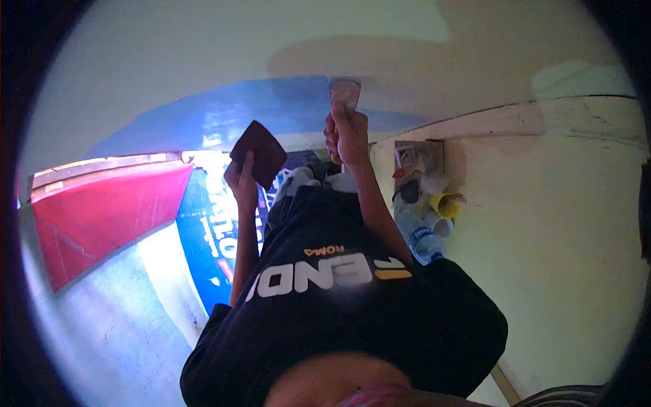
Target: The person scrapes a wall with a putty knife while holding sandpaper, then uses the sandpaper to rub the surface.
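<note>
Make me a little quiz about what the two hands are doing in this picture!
1. True or false: the right hand grips a scraper whose blade is raised towards the painted surface.
2. Which hand holds the dark brown square? A) left hand B) right hand
3. Fill in: the person's shirt is ____ with light lettering.
Key: 1 true; 2 A; 3 black.
</note>
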`<state>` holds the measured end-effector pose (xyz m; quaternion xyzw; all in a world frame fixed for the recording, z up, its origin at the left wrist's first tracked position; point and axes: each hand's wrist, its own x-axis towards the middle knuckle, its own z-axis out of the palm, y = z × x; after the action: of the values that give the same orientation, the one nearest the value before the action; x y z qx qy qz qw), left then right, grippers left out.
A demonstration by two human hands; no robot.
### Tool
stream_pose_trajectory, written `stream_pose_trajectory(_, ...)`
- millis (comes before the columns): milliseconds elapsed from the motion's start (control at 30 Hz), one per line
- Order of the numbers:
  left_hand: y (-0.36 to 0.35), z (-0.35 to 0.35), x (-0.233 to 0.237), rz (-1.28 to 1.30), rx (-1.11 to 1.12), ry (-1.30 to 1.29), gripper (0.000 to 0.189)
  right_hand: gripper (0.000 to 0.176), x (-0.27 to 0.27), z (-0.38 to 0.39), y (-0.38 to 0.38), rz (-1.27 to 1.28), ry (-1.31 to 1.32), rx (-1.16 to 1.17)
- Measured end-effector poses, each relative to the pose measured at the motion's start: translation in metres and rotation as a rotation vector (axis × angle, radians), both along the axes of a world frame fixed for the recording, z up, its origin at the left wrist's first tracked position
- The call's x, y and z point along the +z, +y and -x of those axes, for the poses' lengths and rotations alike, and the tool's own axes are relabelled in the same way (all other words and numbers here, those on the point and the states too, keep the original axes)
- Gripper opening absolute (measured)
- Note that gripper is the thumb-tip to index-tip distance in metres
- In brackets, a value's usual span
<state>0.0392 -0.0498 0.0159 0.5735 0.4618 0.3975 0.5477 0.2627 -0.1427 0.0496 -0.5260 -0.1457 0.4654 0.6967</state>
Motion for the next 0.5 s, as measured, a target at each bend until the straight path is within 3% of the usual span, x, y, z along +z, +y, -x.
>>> stream_pose_trajectory(67,-0.004,-0.004,0.004,0.015,0.038,-0.03,0.025,0.05,-0.017,-0.004,0.008,0.006,0.022,-0.009)
stream_pose_trajectory(167,0.0,-0.005,0.001,0.01,0.055,-0.023,0.025,0.051,0.01,-0.006,0.008,-0.012,-0.052,0.027)
stream_pose_trajectory(500,-0.005,-0.002,0.005,0.057,0.059,-0.046,0.024,0.05,0.0,-0.006,0.007,-0.016,-0.12,0.009)
